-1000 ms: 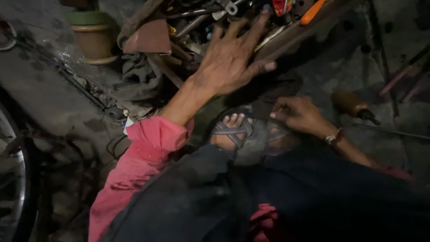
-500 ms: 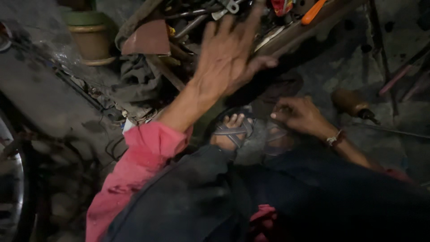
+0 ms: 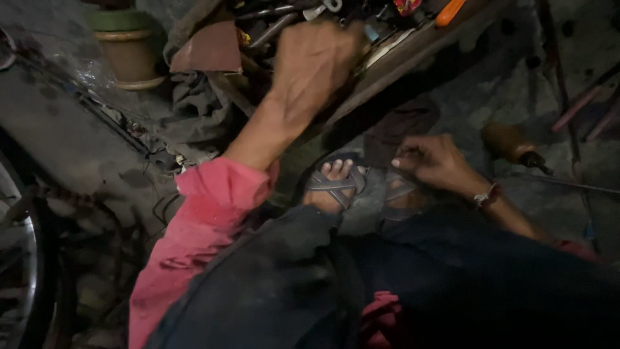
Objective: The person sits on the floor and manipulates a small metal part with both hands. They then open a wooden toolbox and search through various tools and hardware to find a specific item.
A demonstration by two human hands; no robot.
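My left hand (image 3: 315,63) reaches forward into a wooden tool tray (image 3: 413,61) full of wrenches and other metal tools (image 3: 284,19). Its fingers curl down among them, and what they grip is hidden. My right hand (image 3: 431,161) rests low by my sandalled feet (image 3: 336,184), its fingers pinched together over the dark ground; anything small between them is too dim to make out. A bracelet sits on the right wrist. A pink sleeve (image 3: 194,245) covers my left arm, and dark trousers fill the bottom of the view.
A green-rimmed clay pot (image 3: 129,45) stands at the back left beside a rumpled grey rag (image 3: 194,110). A wooden-handled tool (image 3: 513,145) lies on the ground at right. A bicycle wheel (image 3: 16,258) fills the left edge. An orange-handled tool (image 3: 449,11) lies in the tray.
My left hand, spread open above the tray before, has moved forward and curled down into the tools. The right hand stays by my feet.
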